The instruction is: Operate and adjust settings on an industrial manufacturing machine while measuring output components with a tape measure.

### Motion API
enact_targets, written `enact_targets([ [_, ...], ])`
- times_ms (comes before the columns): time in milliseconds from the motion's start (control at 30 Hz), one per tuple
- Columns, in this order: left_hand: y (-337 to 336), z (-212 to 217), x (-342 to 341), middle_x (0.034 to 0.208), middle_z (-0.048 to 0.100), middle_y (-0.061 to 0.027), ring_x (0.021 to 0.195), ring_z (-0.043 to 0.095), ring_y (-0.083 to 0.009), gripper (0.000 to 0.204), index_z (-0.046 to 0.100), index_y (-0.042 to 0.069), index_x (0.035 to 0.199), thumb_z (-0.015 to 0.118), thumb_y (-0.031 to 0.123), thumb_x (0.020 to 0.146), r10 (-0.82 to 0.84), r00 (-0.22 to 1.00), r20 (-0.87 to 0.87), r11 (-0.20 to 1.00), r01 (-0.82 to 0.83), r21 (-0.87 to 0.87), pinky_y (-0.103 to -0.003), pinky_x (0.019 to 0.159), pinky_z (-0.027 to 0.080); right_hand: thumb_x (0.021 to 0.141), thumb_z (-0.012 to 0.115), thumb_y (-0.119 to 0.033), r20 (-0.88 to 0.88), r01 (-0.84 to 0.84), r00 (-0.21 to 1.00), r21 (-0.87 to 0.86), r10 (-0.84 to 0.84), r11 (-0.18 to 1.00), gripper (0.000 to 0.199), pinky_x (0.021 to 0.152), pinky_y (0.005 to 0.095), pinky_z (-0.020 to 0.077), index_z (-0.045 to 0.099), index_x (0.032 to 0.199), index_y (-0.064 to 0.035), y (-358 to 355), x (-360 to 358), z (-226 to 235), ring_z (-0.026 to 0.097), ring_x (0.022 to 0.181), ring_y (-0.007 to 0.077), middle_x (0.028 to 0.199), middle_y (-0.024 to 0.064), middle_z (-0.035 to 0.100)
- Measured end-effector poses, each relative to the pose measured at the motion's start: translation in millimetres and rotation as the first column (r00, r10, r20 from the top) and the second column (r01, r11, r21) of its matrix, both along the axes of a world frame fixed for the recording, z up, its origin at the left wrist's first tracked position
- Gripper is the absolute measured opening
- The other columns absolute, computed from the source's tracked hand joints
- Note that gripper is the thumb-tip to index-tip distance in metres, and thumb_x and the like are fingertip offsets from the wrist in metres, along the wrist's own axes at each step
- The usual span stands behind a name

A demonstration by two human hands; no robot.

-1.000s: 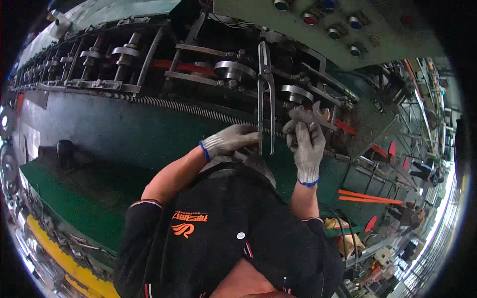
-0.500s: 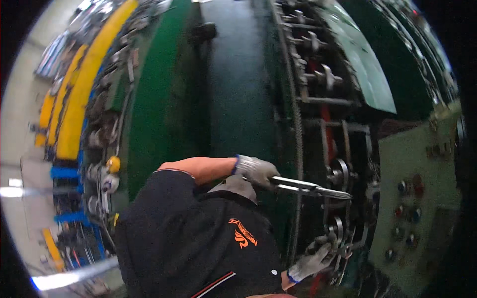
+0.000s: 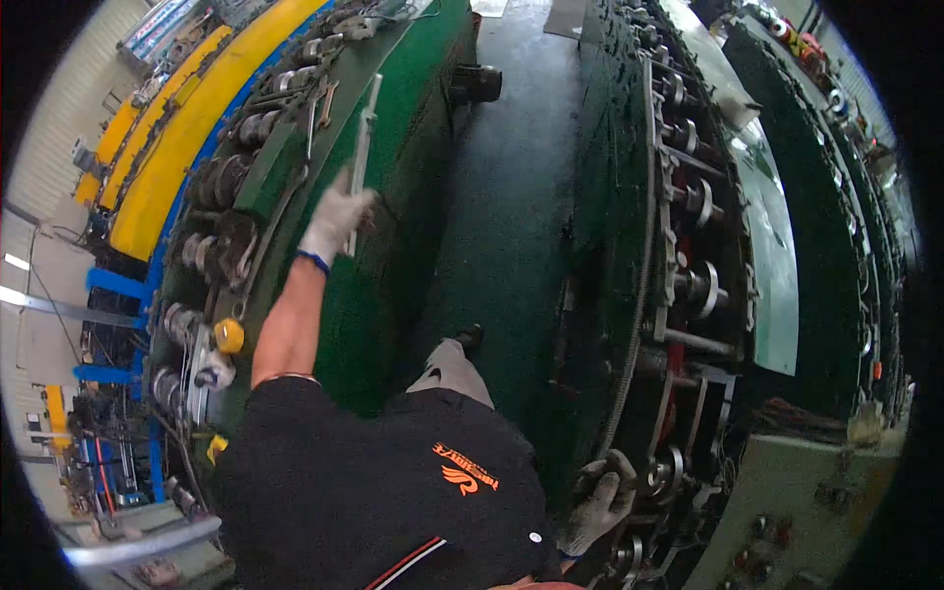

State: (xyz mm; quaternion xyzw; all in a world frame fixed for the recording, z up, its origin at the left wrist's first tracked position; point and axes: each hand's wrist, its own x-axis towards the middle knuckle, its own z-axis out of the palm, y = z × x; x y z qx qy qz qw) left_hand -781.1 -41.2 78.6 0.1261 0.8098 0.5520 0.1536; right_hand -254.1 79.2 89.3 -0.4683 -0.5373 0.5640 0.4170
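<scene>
My left hand (image 3: 337, 218), in a pale work glove, grips a long slim silvery metal tool (image 3: 362, 147). Its bar points up and away from me, above the green side of the left machine; blur hides its exact kind. My right hand (image 3: 598, 503), in a glove with dark stains, is low on the right beside the rollers (image 3: 666, 474) of the right machine. Its fingers are loosely bent and apart, and I see nothing held in them. On the left machine's bed, close to my left hand, lie an open-end wrench (image 3: 327, 104) and a longer wrench (image 3: 312, 123).
A dark green aisle floor (image 3: 501, 226) runs between the two roller machines. A motor (image 3: 477, 84) juts into it from the left. Yellow beams (image 3: 162, 197) line the far left. A control panel (image 3: 787, 521) stands at lower right, and a sheet-metal cover (image 3: 772, 246) lies beyond the right rollers.
My left hand has swung from the right machine across to the left one, carrying the metal tool. My right hand has come away from the wrench by the rollers. The view has turned left.
</scene>
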Motion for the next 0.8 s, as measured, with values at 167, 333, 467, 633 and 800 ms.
enact_targets([
  [167, 51, 24, -177, 0.107, 0.069, -0.0177, 0.09, 0.065, -0.0248, 0.066, 0.051, -0.002, 0.141, 0.071, 0.029, 0.086, -0.062, 0.97, -0.237, 0.835, -0.079, -0.544, -0.041, 0.079, 0.053, 0.101, 0.053, -0.011, 0.042, 0.07, 0.997, -0.094, -0.066, 0.993, 0.023, 0.064, 0.0256, 0.0503, 0.068, 0.116, -0.0016, 52, -98, 6, 0.062, 0.075, 0.0108, 0.096, 0.0086, 0.072],
  [333, -32, -27, -396, 0.135, 0.062, -0.0216, 0.119, 0.062, -0.0372, 0.064, 0.049, -0.001, 0.143, 0.067, 0.025, 0.088, -0.514, 0.679, -0.524, 0.729, 0.025, -0.684, -0.044, 0.1, 0.05, 0.099, 0.056, -0.009, -0.117, -0.212, 0.97, 0.008, 0.211, 0.977, 0.025, 0.085, 0.0324, 0.0559, 0.067, 0.12, -0.0011, 93, -165, -3, 0.068, 0.092, 0.0146, 0.113, 0.0111, 0.072],
  [467, 74, -16, -350, 0.12, 0.068, -0.0256, 0.104, 0.068, -0.0415, 0.055, 0.054, 0.015, 0.142, 0.061, 0.029, 0.089, -0.559, 0.723, -0.406, 0.228, -0.337, -0.914, -0.048, 0.092, 0.054, 0.098, 0.051, -0.002, -0.171, -0.113, 0.981, -0.115, 0.093, 0.987, 0.027, 0.073, 0.0293, 0.0546, 0.064, 0.122, 0.0029, 88, -169, -1, 0.065, 0.082, 0.0113, 0.101, 0.009, 0.068],
  [633, 114, -11, -295, 0.145, 0.052, -0.0198, 0.126, 0.057, -0.0373, 0.061, 0.05, 0.014, 0.148, 0.056, 0.045, 0.096, -0.42, 0.556, -0.717, 0.544, -0.479, -0.689, -0.05, 0.104, 0.047, 0.101, 0.051, -0.004, -0.178, 0.012, 0.983, -0.134, -0.036, 0.991, 0.026, 0.065, 0.0261, 0.0541, 0.064, 0.124, -0.0011, 83, -152, -2, 0.063, 0.078, 0.009, 0.095, 0.006, 0.067],
  [800, 246, -51, -79, 0.139, 0.057, -0.0194, 0.119, 0.06, -0.0296, 0.042, 0.052, 0.005, 0.143, 0.054, 0.021, 0.104, -0.472, 0.745, -0.471, 0.878, 0.447, -0.173, -0.042, 0.1, 0.052, 0.103, 0.056, -0.011, -0.023, 0.198, 0.98, 0.111, -0.197, 0.974, 0.024, 0.067, 0.0258, 0.0549, 0.065, 0.125, -0.0083, 89, -92, 25, 0.064, 0.083, 0.0083, 0.105, 0.0053, 0.07],
])
